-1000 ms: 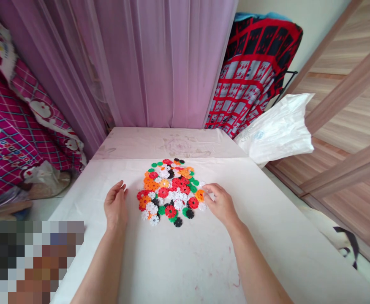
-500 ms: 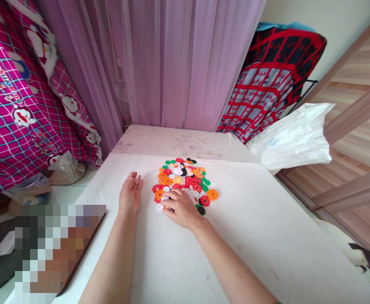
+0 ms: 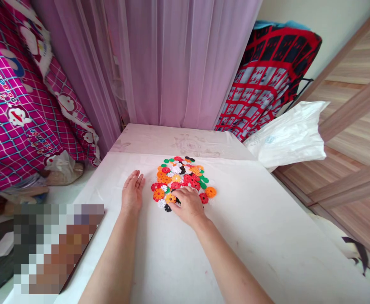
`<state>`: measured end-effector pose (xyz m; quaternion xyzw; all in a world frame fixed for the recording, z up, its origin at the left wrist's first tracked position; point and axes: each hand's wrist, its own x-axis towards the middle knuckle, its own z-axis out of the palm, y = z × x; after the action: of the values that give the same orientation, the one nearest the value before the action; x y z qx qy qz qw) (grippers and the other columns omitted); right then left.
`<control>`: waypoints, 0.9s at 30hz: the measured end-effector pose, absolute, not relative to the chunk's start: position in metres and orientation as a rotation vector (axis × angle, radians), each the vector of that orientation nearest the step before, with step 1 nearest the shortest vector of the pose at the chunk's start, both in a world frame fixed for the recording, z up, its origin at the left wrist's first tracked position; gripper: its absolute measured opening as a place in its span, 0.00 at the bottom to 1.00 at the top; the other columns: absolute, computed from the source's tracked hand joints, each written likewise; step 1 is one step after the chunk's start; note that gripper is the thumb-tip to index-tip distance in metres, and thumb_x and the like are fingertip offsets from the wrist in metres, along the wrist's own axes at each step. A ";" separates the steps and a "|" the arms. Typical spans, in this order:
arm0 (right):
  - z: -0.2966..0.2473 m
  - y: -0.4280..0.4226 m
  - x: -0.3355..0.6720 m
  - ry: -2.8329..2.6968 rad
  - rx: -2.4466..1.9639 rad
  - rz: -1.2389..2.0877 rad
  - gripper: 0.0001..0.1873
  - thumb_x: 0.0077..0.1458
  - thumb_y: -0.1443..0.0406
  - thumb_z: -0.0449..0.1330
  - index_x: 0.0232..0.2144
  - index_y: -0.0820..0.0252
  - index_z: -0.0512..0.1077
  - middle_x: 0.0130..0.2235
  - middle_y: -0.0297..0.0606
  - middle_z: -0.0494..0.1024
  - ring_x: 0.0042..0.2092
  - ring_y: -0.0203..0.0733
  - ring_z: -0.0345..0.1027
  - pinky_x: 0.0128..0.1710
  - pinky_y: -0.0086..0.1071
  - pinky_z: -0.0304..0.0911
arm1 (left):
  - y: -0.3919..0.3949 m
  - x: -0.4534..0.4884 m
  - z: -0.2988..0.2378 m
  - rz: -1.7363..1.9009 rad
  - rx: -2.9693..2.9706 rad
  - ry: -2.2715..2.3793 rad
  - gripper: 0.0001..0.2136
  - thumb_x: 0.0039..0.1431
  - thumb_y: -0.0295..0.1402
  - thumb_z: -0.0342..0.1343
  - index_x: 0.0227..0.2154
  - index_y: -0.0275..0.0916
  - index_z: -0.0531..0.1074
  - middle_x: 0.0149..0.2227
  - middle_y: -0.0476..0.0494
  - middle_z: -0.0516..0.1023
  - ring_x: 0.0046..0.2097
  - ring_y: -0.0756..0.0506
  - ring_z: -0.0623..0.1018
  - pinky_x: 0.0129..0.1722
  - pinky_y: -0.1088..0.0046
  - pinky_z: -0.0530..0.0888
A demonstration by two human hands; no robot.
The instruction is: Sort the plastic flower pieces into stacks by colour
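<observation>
A pile of flower-shaped plastic discs (image 3: pixel 191 180) in red, orange, green, white and black lies on the white-covered table (image 3: pixel 172 261). My right hand (image 3: pixel 189 207) rests on the near side of the pile, its fingers bent and thumb apart, touching discs. Close to its thumb are an orange disc (image 3: pixel 171 198) and a black disc (image 3: pixel 167 208). The palm covers some discs, and part of the fingertips is hidden among them. To the left of the pile, my left hand (image 3: pixel 132 193) lies on its edge, palm facing the discs, fingers extended and holding nothing.
A white plastic bag (image 3: pixel 286 137) stands at the table's back right. Purple curtains (image 3: pixel 178 63) hang behind the table. On the left are a pink patterned cloth (image 3: pixel 36 97) and a pixelated object (image 3: pixel 67 249) at the table edge. Wooden doors (image 3: pixel 356 126) stand at right.
My right hand has drawn back slightly to the right, its fingers more bent. A black disc and an orange disc now show near its thumb. My left hand stays nearly in place.
</observation>
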<state>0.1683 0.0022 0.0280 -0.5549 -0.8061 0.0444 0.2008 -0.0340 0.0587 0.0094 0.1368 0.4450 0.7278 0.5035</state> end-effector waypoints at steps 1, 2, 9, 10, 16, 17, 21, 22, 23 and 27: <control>0.030 0.001 0.162 -2.281 -1.587 0.113 0.09 0.55 0.60 0.64 0.39 0.54 0.77 0.41 0.38 0.80 0.47 0.48 0.68 0.47 0.40 0.62 | 0.058 -0.034 0.010 1.757 0.342 1.079 0.07 0.55 0.29 0.58 0.36 0.39 0.77 0.52 0.40 0.78 0.47 0.47 0.80 0.55 0.63 0.73; 0.030 0.001 0.158 -2.301 -1.628 0.097 0.10 0.54 0.60 0.64 0.39 0.54 0.77 0.41 0.38 0.80 0.47 0.49 0.68 0.46 0.40 0.62 | 0.058 -0.034 0.010 1.758 0.354 1.082 0.07 0.55 0.29 0.58 0.36 0.40 0.77 0.51 0.40 0.78 0.47 0.47 0.80 0.55 0.63 0.73; 0.029 0.001 0.147 -2.332 -1.758 0.063 0.10 0.55 0.63 0.62 0.41 0.58 0.74 0.40 0.42 0.79 0.46 0.48 0.69 0.44 0.39 0.61 | 0.060 -0.034 0.010 1.759 0.345 1.091 0.07 0.54 0.29 0.58 0.36 0.40 0.76 0.51 0.40 0.78 0.44 0.49 0.80 0.54 0.64 0.73; 0.029 0.000 0.147 -2.339 -1.756 0.061 0.11 0.55 0.64 0.62 0.41 0.58 0.73 0.40 0.42 0.79 0.45 0.48 0.69 0.44 0.39 0.60 | 0.061 -0.034 0.010 1.761 0.346 1.098 0.07 0.53 0.30 0.58 0.36 0.40 0.76 0.51 0.40 0.77 0.45 0.49 0.79 0.54 0.64 0.73; 0.027 -0.004 0.147 -2.352 -1.680 0.088 0.11 0.56 0.62 0.63 0.42 0.58 0.73 0.41 0.41 0.79 0.45 0.48 0.70 0.45 0.39 0.61 | 0.058 -0.046 0.006 1.742 0.798 1.609 0.13 0.57 0.34 0.52 0.44 0.40 0.75 0.52 0.40 0.77 0.53 0.43 0.77 0.57 0.60 0.70; 0.027 -0.004 0.147 -2.354 -1.677 0.098 0.11 0.56 0.61 0.63 0.42 0.58 0.73 0.41 0.41 0.79 0.46 0.48 0.70 0.45 0.39 0.62 | 0.056 -0.048 0.006 1.668 0.958 1.790 0.15 0.59 0.34 0.50 0.46 0.40 0.75 0.52 0.39 0.77 0.55 0.42 0.75 0.59 0.58 0.68; 0.032 0.000 0.143 -2.392 -1.737 0.118 0.10 0.57 0.64 0.62 0.42 0.60 0.73 0.40 0.43 0.79 0.44 0.48 0.72 0.44 0.39 0.64 | 0.045 -0.049 0.008 0.936 1.638 2.334 0.19 0.63 0.35 0.47 0.54 0.43 0.73 0.62 0.38 0.70 0.66 0.35 0.64 0.66 0.44 0.54; 0.034 0.002 0.141 -2.404 -1.753 0.118 0.11 0.57 0.64 0.62 0.43 0.62 0.72 0.40 0.45 0.79 0.44 0.49 0.72 0.43 0.39 0.64 | 0.043 -0.048 0.008 0.752 1.731 2.384 0.20 0.64 0.37 0.46 0.56 0.43 0.71 0.64 0.37 0.67 0.67 0.34 0.61 0.66 0.42 0.51; 0.035 0.004 0.139 -2.416 -1.762 0.118 0.12 0.57 0.65 0.62 0.43 0.63 0.72 0.40 0.46 0.79 0.44 0.49 0.72 0.43 0.39 0.65 | 0.042 -0.046 0.009 0.606 1.789 2.412 0.22 0.65 0.39 0.44 0.58 0.43 0.69 0.66 0.37 0.64 0.68 0.34 0.58 0.66 0.41 0.50; 0.037 0.007 0.136 -2.395 -1.764 0.144 0.13 0.55 0.66 0.63 0.43 0.63 0.72 0.41 0.47 0.77 0.44 0.48 0.72 0.44 0.38 0.66 | 0.042 -0.040 0.011 0.354 1.856 2.431 0.26 0.68 0.43 0.38 0.65 0.40 0.61 0.69 0.37 0.58 0.69 0.33 0.56 0.65 0.41 0.51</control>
<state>0.1363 0.0073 0.0368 -0.5904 -0.8015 0.0481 0.0819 -0.0404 0.0424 0.0112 0.6025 0.7892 0.1150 0.0310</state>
